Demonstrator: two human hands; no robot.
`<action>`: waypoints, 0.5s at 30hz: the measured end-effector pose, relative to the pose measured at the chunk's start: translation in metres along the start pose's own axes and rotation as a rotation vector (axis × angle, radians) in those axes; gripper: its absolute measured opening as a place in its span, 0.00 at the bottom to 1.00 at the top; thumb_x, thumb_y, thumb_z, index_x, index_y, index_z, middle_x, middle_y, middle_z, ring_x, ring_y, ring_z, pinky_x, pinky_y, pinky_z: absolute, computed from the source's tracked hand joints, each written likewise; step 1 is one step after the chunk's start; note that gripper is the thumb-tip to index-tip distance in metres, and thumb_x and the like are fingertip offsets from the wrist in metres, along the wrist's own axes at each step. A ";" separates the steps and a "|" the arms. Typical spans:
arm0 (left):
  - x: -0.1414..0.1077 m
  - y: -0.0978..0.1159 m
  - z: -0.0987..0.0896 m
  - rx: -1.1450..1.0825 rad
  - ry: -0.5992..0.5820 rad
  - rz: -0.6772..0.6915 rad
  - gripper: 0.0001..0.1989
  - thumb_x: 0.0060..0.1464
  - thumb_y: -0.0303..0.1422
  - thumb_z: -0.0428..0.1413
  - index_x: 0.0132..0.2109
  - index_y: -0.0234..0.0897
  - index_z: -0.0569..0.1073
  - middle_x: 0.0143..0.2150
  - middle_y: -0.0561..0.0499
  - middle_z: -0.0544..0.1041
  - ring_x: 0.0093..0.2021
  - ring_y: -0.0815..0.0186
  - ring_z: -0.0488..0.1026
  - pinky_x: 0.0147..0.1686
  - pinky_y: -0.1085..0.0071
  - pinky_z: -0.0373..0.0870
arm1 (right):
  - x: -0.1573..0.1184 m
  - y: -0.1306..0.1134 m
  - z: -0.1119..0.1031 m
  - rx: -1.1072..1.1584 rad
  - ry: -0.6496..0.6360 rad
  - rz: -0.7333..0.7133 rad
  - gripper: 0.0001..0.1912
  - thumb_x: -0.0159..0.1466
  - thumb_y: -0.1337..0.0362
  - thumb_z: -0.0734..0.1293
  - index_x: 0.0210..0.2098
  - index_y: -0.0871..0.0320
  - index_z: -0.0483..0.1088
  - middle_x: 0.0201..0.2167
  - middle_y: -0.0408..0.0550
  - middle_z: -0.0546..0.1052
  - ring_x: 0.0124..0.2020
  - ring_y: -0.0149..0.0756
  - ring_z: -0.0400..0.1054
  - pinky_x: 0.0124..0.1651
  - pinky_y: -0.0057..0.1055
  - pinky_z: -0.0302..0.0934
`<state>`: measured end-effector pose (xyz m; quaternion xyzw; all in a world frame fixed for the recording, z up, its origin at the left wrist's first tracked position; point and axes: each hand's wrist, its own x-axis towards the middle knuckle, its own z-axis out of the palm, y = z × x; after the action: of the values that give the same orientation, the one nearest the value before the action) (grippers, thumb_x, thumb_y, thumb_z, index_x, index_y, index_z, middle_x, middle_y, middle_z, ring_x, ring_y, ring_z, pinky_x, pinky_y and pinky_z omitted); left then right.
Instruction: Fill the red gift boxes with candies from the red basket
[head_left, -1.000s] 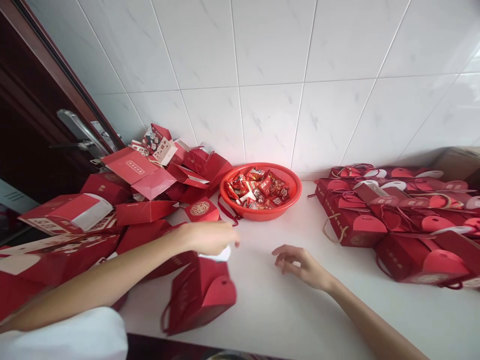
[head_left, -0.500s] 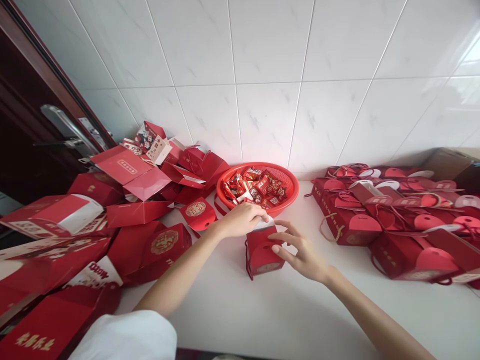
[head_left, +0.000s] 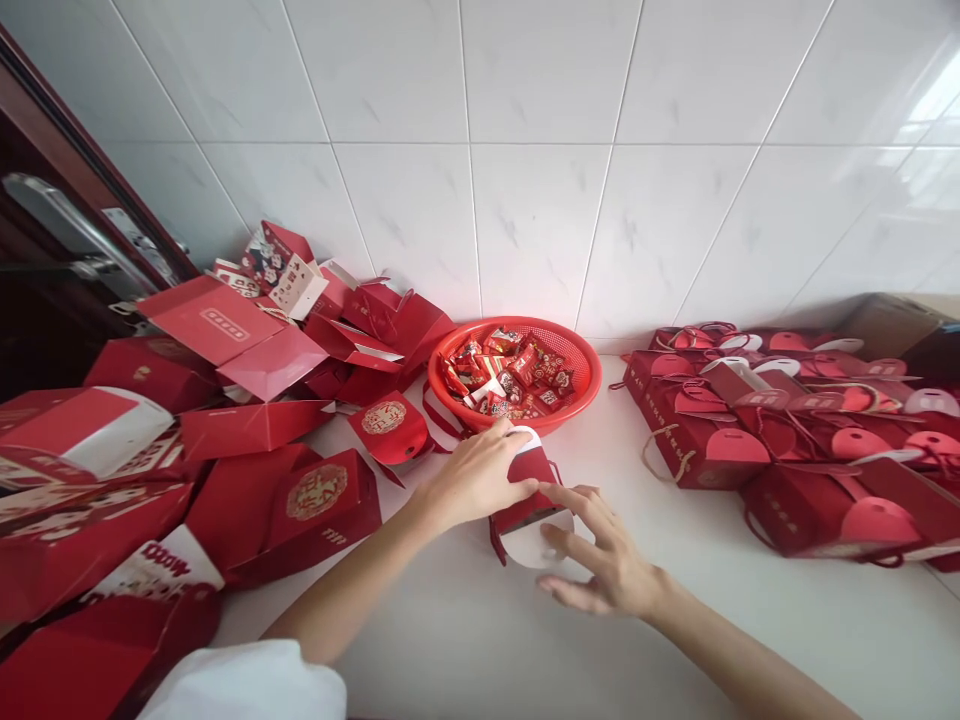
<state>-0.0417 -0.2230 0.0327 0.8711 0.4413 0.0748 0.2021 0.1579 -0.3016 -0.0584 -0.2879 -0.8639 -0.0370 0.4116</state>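
Left hand: the left hand (head_left: 480,475) lies over the left side of the small red box (head_left: 531,510), fingers toward its far end, thumb across the top; whether its grip is closed on the box cannot be told.
Right hand: the right hand (head_left: 615,565) has an open grip, fingers spread, with fingertips at the box's top and over its near flap (head_left: 525,545).
Small red box: on the desk (head_left: 637,670), between the hands and just in front of the basket; the near flap shows its white inner face, and a dark red cord hangs at the near left corner.
Basket: a round red plastic basket (head_left: 574,345) with perforated walls, near the tiled wall (head_left: 540,220), holding red-wrapped sweets (head_left: 529,365).
Left side: a loose heap of red boxes (head_left: 251,420), several with flaps raised; one medallion-printed box (head_left: 322,500) lies at its near right part.
Right side: closely set red boxes (head_left: 720,455) with rounded flaps and cord handles; a brown carton (head_left: 892,325) lies behind.
Margins: a dark door (head_left: 37,320) with a metal handle (head_left: 82,225), upper left; a white sleeve (head_left: 247,685), lower left.
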 end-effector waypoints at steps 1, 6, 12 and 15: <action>0.000 -0.004 -0.002 -0.032 -0.015 0.004 0.23 0.58 0.40 0.57 0.60 0.43 0.71 0.59 0.45 0.72 0.58 0.53 0.72 0.53 0.61 0.71 | 0.000 -0.001 -0.001 0.043 0.003 0.025 0.13 0.70 0.56 0.61 0.44 0.58 0.72 0.56 0.64 0.71 0.44 0.45 0.70 0.43 0.45 0.68; 0.004 -0.031 -0.023 -0.240 -0.241 0.090 0.35 0.50 0.31 0.57 0.67 0.42 0.66 0.64 0.45 0.70 0.55 0.55 0.74 0.52 0.64 0.72 | 0.020 -0.001 -0.008 0.139 -0.080 0.230 0.12 0.69 0.67 0.62 0.33 0.56 0.75 0.54 0.57 0.73 0.49 0.44 0.69 0.47 0.42 0.68; 0.004 -0.063 -0.031 -0.603 -0.487 0.124 0.50 0.42 0.35 0.64 0.72 0.45 0.56 0.76 0.46 0.52 0.67 0.53 0.64 0.62 0.61 0.65 | 0.043 -0.001 -0.015 -0.050 -0.354 0.180 0.16 0.68 0.62 0.65 0.54 0.51 0.75 0.69 0.60 0.59 0.68 0.58 0.53 0.61 0.58 0.58; 0.002 -0.072 -0.025 -0.634 -0.514 0.083 0.55 0.41 0.38 0.68 0.73 0.48 0.52 0.75 0.45 0.53 0.69 0.52 0.61 0.65 0.58 0.60 | 0.041 -0.007 -0.017 -0.125 -0.400 0.196 0.17 0.69 0.63 0.62 0.57 0.53 0.71 0.65 0.63 0.65 0.61 0.55 0.65 0.60 0.55 0.62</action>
<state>-0.1015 -0.1763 0.0256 0.7733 0.2960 -0.0047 0.5607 0.1454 -0.2928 -0.0161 -0.3972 -0.8921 0.0075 0.2152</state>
